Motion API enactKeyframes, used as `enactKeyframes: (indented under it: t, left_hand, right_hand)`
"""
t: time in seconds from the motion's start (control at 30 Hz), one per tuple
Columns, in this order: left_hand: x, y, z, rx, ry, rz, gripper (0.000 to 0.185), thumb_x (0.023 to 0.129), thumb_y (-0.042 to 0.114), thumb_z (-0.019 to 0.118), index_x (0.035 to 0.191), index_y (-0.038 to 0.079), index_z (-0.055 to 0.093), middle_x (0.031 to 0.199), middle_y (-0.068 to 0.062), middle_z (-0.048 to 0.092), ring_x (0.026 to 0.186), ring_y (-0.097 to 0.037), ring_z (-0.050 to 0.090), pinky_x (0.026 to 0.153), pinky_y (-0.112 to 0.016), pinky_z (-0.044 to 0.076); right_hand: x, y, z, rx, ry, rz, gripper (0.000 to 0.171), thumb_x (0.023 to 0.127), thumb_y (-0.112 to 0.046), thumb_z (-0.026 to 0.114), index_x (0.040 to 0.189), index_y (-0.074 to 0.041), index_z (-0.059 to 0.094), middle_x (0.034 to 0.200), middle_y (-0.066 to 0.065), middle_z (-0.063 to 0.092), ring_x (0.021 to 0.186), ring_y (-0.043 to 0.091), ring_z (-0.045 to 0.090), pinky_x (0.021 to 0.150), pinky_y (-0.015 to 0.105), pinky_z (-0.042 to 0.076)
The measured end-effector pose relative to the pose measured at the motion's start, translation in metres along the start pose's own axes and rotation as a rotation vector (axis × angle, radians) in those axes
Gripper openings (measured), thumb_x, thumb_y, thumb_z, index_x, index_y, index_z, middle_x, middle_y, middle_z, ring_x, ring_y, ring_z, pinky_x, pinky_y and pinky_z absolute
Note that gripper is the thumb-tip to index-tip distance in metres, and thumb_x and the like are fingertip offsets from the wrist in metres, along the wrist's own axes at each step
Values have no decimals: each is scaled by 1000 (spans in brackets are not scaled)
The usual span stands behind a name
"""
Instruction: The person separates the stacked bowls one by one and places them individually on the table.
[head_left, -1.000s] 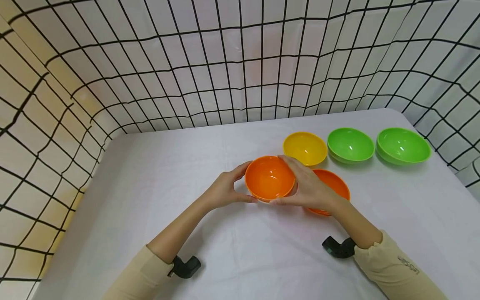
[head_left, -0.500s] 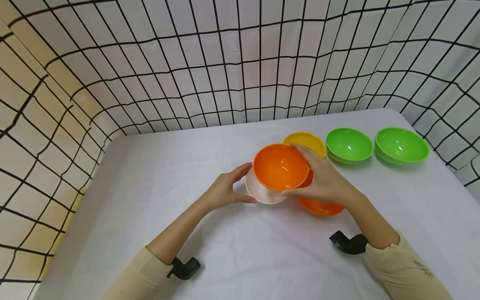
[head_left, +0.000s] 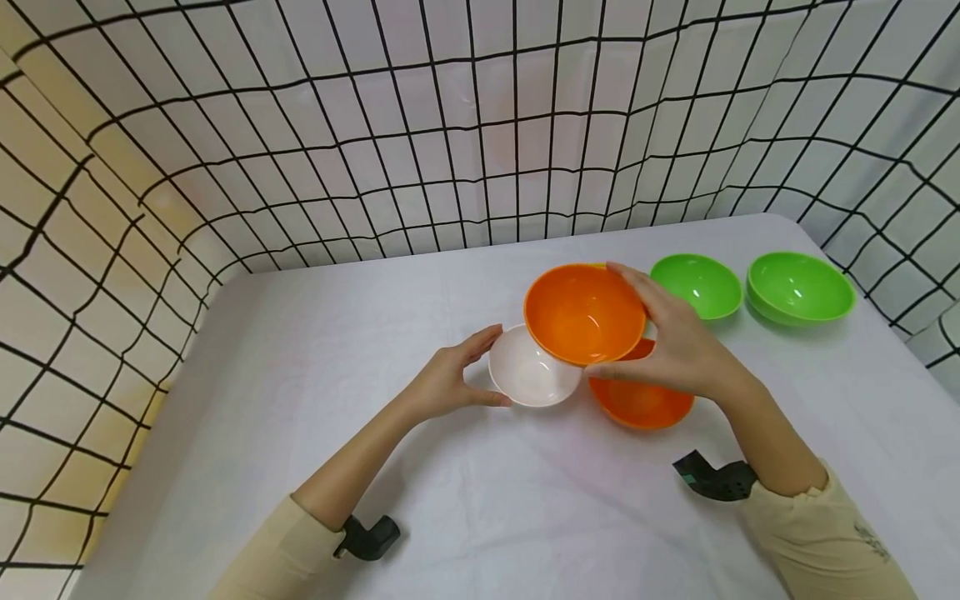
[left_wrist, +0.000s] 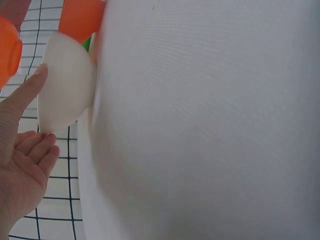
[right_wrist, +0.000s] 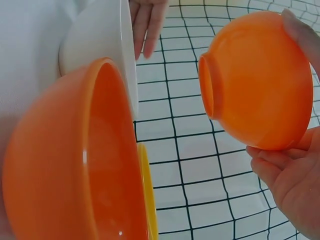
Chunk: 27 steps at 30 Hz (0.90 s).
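My left hand grips a white bowl that sits on the table, thumb at its near rim and index finger at its far rim. In the left wrist view, the index finger touches the white bowl. My right hand holds an orange bowl in the air, tilted, just above and to the right of the white one. In the right wrist view, this orange bowl shows its underside, gripped by my right hand. A second orange bowl rests on the table below it.
Two green bowls stand at the back right. A yellow bowl is hidden in the head view behind the lifted bowl. The white tablecloth lies bare at left and front. Grid-patterned walls enclose the table.
My right hand lifted the orange bowl out of the white bowl and carried it up and to the right. The left hand stayed on the white bowl.
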<state>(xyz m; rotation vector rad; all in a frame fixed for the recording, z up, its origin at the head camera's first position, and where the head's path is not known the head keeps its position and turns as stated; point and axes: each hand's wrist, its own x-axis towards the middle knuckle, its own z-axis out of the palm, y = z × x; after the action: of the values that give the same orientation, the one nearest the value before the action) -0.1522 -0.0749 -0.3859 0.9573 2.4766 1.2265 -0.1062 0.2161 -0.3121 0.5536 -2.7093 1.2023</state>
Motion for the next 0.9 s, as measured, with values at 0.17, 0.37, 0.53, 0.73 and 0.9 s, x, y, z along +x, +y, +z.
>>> enactKeyframes:
  t: [0.17,0.37,0.53,0.73,0.9]
  left_hand:
    - [0,-1,1,-2,-1,-4,94,66,28,83,143,7,33,143,-5,41,128,-17,43,103,-31,37]
    - [0,-1,1,2,-6,-16,95,66,29,84,143,8,33,143,-5,40,128,-18,43,104,-31,37]
    - [-1,0,1,3,-7,-21,94,66,30,83,143,8,33,143,-5,40,127,-18,43,105,-34,36]
    - [-1,1,1,8,-11,-32,94,66,30,83,143,9,33,144,-5,39,127,-18,43,104,-34,37]
    - [-2,1,0,4,-13,-39,95,66,30,83,143,10,33,144,-4,39,128,-18,43,104,-33,37]
  right_hand:
    - [0,1,-6,1,10,-10,107,59,-30,88,145,-18,27,142,6,38,124,28,43,96,55,40]
    - [-6,3,-26,40,-34,64,107,59,-23,88,146,-20,25,145,5,34,127,27,38,100,55,35]
    - [-14,12,-48,39,-50,89,107,58,-15,88,145,-25,27,145,3,35,127,17,36,105,45,34]
    - [-26,25,-71,17,-43,45,104,58,-6,87,144,-24,30,138,3,42,117,-2,39,99,17,37]
    - [-31,36,-84,52,-21,21,102,60,3,83,145,-18,30,130,-6,46,112,2,43,83,0,36]
